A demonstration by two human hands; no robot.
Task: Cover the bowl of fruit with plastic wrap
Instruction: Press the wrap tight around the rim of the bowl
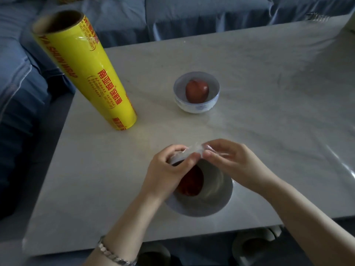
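Head view, grip: left hand (169,166) and right hand (228,160) both pinch a bunched piece of plastic wrap (194,150), fingertips nearly touching.
Head view, near bowl (221,198): directly under the pinch, red fruit (192,181) inside; film looks partly laid over it, not yet sealed.
Head view, far bowl (196,95): beyond the pinch; covered or not, I cannot tell.
Head view, yellow wrap roll (86,73): upright, away to the left.
Left, by my judgement: spreading the bunch and pressing it round the rim.

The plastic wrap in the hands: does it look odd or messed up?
Yes. The plastic wrap is bunched into a crumpled wad between the left hand and right hand, above the near bowl, not spread flat over it.
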